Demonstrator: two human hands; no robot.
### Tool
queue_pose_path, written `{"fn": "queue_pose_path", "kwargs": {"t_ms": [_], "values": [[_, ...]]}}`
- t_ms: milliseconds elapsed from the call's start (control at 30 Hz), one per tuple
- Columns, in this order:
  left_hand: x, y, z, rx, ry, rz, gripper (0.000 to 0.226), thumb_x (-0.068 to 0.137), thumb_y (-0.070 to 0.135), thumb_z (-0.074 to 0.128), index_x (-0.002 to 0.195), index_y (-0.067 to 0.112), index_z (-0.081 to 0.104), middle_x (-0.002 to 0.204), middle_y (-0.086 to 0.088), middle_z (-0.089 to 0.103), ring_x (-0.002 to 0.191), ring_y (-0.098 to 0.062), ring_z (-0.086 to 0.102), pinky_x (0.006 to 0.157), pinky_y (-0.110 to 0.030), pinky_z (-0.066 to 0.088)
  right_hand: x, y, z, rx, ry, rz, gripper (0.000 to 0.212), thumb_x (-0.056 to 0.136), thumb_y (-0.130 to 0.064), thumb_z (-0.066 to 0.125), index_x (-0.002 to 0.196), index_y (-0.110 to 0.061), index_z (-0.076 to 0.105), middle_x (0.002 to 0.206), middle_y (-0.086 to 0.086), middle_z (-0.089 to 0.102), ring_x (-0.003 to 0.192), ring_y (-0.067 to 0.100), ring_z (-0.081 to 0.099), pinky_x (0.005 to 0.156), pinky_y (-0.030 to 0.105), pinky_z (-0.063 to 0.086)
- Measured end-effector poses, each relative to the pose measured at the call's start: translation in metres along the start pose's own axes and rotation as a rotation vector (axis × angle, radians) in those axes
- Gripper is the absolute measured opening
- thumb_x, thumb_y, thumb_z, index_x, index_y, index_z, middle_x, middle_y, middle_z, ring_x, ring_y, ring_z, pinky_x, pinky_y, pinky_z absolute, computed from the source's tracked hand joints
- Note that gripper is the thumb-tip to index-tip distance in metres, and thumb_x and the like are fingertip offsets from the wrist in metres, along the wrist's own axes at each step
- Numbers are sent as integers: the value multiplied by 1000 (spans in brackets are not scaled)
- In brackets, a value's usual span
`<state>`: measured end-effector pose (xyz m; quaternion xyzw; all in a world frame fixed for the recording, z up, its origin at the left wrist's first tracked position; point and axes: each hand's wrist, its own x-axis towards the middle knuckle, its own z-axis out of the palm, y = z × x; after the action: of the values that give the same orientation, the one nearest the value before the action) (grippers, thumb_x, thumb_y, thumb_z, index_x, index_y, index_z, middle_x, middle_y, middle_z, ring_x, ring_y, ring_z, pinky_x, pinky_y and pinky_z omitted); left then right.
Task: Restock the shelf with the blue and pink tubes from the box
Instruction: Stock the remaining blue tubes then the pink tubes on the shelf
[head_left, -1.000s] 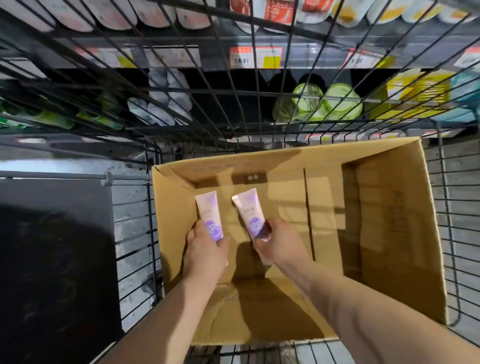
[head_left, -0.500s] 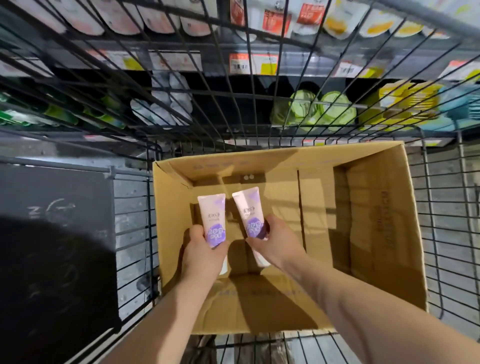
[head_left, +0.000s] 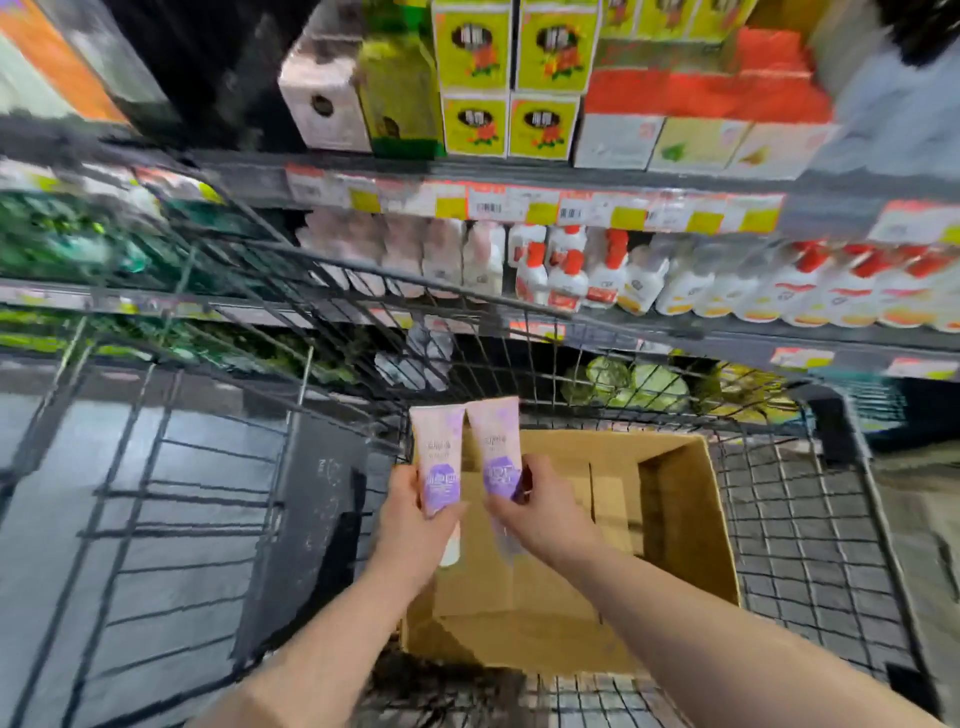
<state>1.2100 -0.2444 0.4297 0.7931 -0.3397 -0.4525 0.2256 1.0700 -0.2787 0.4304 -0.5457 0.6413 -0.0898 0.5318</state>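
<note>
view: one head cam, wide-angle
facing: forward and down
upper frame: shelves (head_left: 519, 205), farther off, blurred
lower centre: box (head_left: 675, 519), near, seen from above

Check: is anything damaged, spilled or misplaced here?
Nothing stands out. The left hand grips the left tube, the right hand the right tube, both look intact, by the box. The shelves are too blurred to judge.

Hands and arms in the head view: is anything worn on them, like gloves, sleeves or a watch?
Nothing shows. The left hand and right hand wear no gloves or rings that I can see, and the left forearm and right forearm are bare to the frame's edge: no sleeves, watch or wristband.
</note>
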Motion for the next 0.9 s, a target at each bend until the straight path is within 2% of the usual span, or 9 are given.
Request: {"fn": "queue_pose_path", "kwargs": {"t_ms": [67, 167, 300, 400, 533, 633, 700, 767, 900], "values": [[-15, 13, -19, -33, 37, 31, 33, 82, 14, 70, 97, 15, 40, 87, 3, 58, 73, -12, 55, 54, -22, 39, -11, -22, -7, -13, 16, -44, 28, 85, -30, 65, 102, -20, 46, 80, -14, 55, 81, 15, 60, 64, 28, 50], [-35, 22, -49, -59, 121, 69, 34, 80, 17, 71, 95, 21, 41, 89, 5, 58, 81, -18, 59, 61, -28, 45, -27, -55, -12, -27, 26, -103, 28, 83, -29, 65, 101, -19, 47, 84, -7, 61, 85, 21, 63, 75, 40, 52], [-64, 31, -100, -77, 202, 130, 36, 77, 20, 74, 88, 26, 40, 80, 12, 57, 77, -19, 59, 72, -37, 48, -52, -104, -10, -34, 30, -252, 25, 83, -29, 65, 99, -23, 47, 81, -12, 57, 76, 13, 59, 64, 28, 47], [-83, 37, -145, -137, 287, 202, 47, 68, 27, 79, 97, 20, 43, 86, -1, 61, 82, -27, 61, 78, -47, 50, -76, -148, -2, -67, 30, -371, 25, 82, -28, 66, 100, -23, 50, 88, -5, 61, 85, 19, 61, 72, 33, 49], [-115, 45, -218, -240, 424, 282, 53, 65, 32, 78, 104, 17, 46, 99, -6, 63, 92, -26, 62, 85, -43, 50, -109, -215, 22, -103, 17, -551, 23, 79, -27, 69, 88, -28, 49, 83, -6, 59, 81, 17, 58, 64, 28, 43], [-141, 34, -282, -280, 512, 344, 54, 52, 49, 73, 94, 26, 48, 96, -3, 65, 90, -26, 64, 85, -47, 51, -142, -268, 56, -91, -8, -706, 24, 77, -30, 69, 90, -23, 51, 80, -8, 60, 77, 13, 59, 65, 27, 44], [-162, 19, -327, -276, 556, 374, 44, 65, 33, 78, 97, 25, 48, 94, 2, 64, 90, -22, 63, 84, -39, 51, -169, -299, 89, -54, -36, -797, 25, 79, -28, 72, 86, -23, 49, 69, -14, 53, 64, 2, 52, 59, 17, 39], [-182, -4, -373, -302, 604, 400, 41, 74, 17, 76, 104, 19, 49, 93, 3, 62, 91, -21, 62, 81, -35, 48, -195, -325, 130, -22, -47, -841, 26, 80, -24, 74, 92, -21, 51, 73, -13, 54, 65, 4, 50, 63, 24, 43], [-229, -72, -462, -333, 698, 414, 42, 75, 18, 76, 106, 18, 47, 96, -1, 63, 89, -22, 62, 80, -36, 50, -256, -370, 223, 113, -142, -826, 28, 83, -19, 70, 105, -19, 54, 84, -11, 58, 75, 6, 57, 66, 15, 46]]}}
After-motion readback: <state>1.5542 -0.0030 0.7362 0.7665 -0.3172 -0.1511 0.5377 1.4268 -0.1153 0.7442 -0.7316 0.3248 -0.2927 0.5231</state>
